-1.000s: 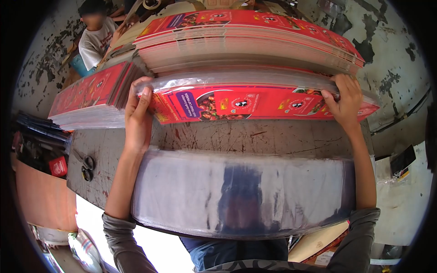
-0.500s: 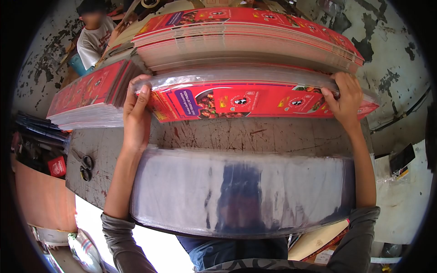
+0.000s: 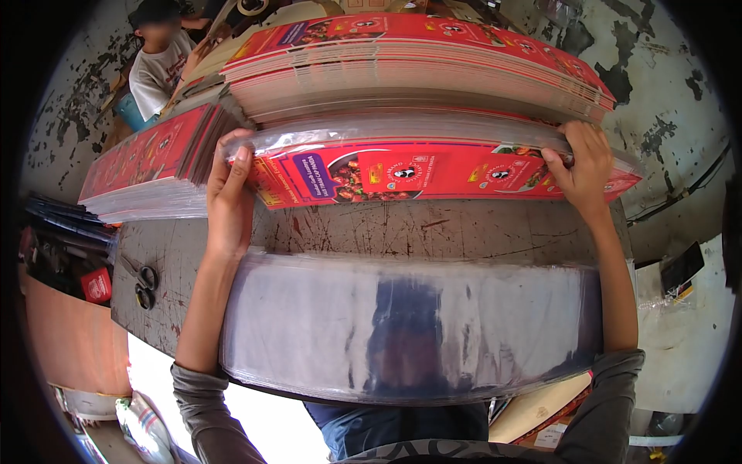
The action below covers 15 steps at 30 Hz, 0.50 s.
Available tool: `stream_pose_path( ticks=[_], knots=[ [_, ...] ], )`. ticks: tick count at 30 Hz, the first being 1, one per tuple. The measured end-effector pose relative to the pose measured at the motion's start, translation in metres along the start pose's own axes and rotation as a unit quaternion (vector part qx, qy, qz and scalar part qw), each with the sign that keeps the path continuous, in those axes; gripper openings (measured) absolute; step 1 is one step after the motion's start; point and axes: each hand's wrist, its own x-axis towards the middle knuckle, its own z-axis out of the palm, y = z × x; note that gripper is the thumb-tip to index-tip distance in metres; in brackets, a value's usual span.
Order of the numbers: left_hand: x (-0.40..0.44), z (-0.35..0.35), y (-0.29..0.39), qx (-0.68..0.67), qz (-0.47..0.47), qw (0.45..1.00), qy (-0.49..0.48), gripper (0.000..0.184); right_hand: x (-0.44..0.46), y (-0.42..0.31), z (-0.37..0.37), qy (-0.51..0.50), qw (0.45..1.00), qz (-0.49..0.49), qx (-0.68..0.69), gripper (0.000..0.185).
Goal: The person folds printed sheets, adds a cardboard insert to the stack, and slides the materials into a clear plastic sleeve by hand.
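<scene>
My left hand (image 3: pixel 230 189) grips the left end of a bundle of red printed cardboard sheets in clear plastic sleeves (image 3: pixel 444 172), thumb on the front face. Closed on the right end is my right hand (image 3: pixel 581 166), thumb also on the print. The bundle leans tilted on its long edge, printed face towards me, against a tall pile of red printed sheets (image 3: pixel 433 69). Between my forearms lies a stack of long clear plastic sleeves (image 3: pixel 495 325), shiny and flat at the table's near edge.
A second stack of red printed sheets (image 3: pixel 151 166) stands at the left. Black-handled scissors (image 3: pixel 144 282) lie on the scratched grey table (image 3: pixel 363 228). At the back left another person (image 3: pixel 158 69) is beside the table. A peeling wall (image 3: pixel 665 93) rises at right.
Both hands and the bundle have shifted very slightly to the left. The grip stays the same, and the clear sleeves lie in place.
</scene>
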Motion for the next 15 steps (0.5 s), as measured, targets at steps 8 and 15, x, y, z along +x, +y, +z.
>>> stream_pose_path(
  ticks=[8,15],
  knots=[
    [0.0005,-0.0011,-0.0010,-0.011,0.000,1.000,-0.010,0.025,0.0014,-0.0017,-0.0017,-0.003,1.000,0.005,0.003,0.035],
    [0.0003,-0.0012,-0.0005,-0.010,-0.001,1.000,-0.010,0.024,0.0008,-0.0012,-0.0004,0.004,1.000,0.002,0.003,0.036]
  ],
)
